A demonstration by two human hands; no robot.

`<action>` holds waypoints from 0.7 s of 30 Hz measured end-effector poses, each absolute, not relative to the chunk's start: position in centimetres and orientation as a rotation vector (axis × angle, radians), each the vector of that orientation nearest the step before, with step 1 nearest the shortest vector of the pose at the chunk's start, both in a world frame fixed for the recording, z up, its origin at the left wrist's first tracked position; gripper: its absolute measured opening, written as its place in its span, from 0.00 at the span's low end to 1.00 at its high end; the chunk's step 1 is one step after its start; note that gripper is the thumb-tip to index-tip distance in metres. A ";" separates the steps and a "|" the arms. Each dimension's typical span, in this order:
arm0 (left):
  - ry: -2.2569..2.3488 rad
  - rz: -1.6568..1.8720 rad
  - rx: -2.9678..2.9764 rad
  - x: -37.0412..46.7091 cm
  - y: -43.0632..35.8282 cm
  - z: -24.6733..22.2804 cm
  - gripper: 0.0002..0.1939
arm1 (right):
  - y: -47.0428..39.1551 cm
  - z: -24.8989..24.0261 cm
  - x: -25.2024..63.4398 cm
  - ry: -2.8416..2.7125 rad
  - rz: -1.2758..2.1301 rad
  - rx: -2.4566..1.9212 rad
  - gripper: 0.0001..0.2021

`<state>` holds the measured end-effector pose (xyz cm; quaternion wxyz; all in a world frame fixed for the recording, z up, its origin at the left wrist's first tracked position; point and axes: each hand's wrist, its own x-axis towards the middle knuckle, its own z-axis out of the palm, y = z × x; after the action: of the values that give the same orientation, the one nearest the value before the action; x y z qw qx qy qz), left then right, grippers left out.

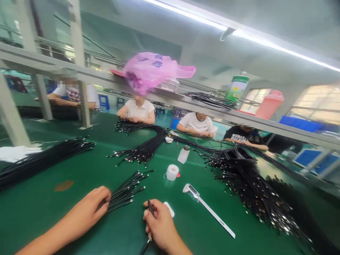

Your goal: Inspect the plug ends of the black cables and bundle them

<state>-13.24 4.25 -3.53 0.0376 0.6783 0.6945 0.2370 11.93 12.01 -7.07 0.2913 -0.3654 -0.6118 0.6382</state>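
On the green table (87,198), my left hand (97,203) curls its fingers round the near end of a small bundle of black cables (124,193), whose metal tips fan out to the right. My right hand (159,221) grips a thin black cable end (151,209) between thumb and fingers, and the cable runs down to the bottom edge. Just beyond the right hand lies a white oval object (169,209), partly hidden by it. A digital caliper (212,212) rests to the right.
A white tape roll (172,172) and a small bottle (183,154) stand mid-table. Large cable bundles lie left (45,157), centre back (148,145) and right (255,191). A metal shelf (101,78) holds a pink bag (151,71). Several people sit across the table.
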 end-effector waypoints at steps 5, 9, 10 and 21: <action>2.112 0.621 2.001 -12.9 3.6 -3.3 0.14 | 11.4 -7.3 12.0 -1.636 1.718 -0.996 0.26; 2.098 0.616 2.004 -13.2 3.6 -3.6 0.15 | 11.3 -7.2 12.0 -1.652 1.707 -0.997 0.25; 2.096 0.619 2.005 -13.3 3.6 -3.7 0.15 | 11.4 -7.1 12.0 -1.662 1.696 -0.997 0.24; 2.076 0.724 2.050 -14.0 4.0 -4.6 0.13 | 11.5 -7.4 12.0 -1.672 1.687 -0.969 0.21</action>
<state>-13.96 3.96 -4.56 0.0678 0.6804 0.6889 0.2404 12.03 11.54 -7.43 0.2844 -0.3622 -0.6249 0.6305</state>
